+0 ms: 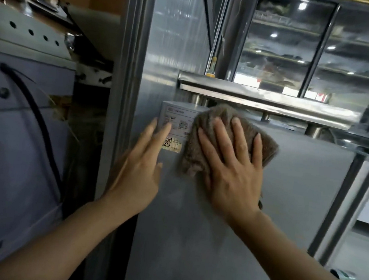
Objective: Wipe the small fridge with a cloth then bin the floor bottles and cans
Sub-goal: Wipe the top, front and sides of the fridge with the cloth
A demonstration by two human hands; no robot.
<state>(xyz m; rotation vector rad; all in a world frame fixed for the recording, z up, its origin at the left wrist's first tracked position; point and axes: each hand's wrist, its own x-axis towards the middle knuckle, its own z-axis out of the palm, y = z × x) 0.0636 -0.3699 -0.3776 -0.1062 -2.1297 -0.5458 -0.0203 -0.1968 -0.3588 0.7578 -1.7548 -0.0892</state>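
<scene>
Brown fuzzy cloth [229, 143] under flat right hand [231, 169]

I stand in what looks like a commercial kitchen or food shop. Above my hands runs a steel shelf [265, 96] on short round posts. Beyond it, up and to the right, glass doors [318, 47] reflect ceiling lights over racks. To my left sits a grey metal machine [21, 96] with a black cable [39, 119].
</scene>
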